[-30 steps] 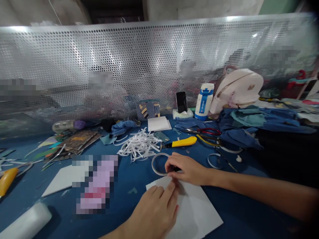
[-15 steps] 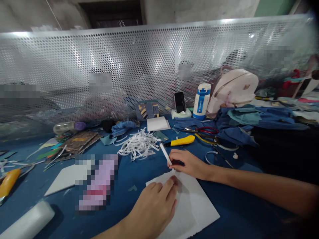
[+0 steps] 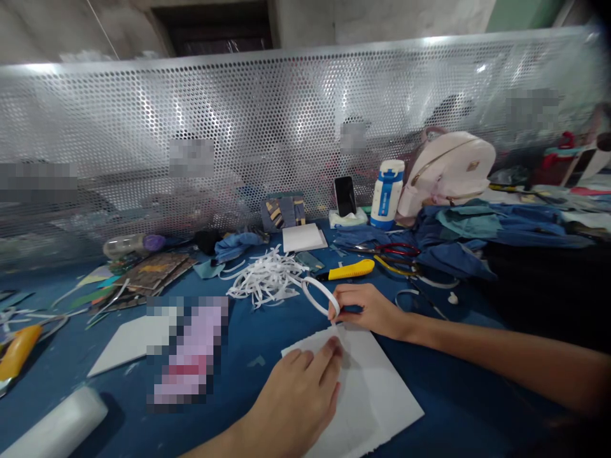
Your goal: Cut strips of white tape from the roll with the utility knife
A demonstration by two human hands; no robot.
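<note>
My right hand (image 3: pixel 370 310) grips a thin white tape ring (image 3: pixel 317 294) and holds it tilted up off the blue table, just beyond the far edge of a white sheet (image 3: pixel 367 394). My left hand (image 3: pixel 296 401) lies flat on that sheet with its fingers stretched out, fingertips pressing near the sheet's far edge, close under the ring. A pile of white paper strips (image 3: pixel 267 277) lies just behind the ring, and a yellow utility knife (image 3: pixel 348 270) lies beyond my right hand.
Red-handled scissors (image 3: pixel 396 250), blue cloth (image 3: pixel 477 235), a white bag (image 3: pixel 449 168), a bottle (image 3: pixel 386 194) and a phone (image 3: pixel 344 195) sit at the back right against a perforated metal screen (image 3: pixel 238 127). A white board (image 3: pixel 126 337), a foam roll (image 3: pixel 57 423) and an orange cutter (image 3: pixel 16 350) lie left.
My right hand lifted the tape ring from flat on the table, stood it on edge, and now holds it raised and tilted. My left hand stayed pressed on the sheet.
</note>
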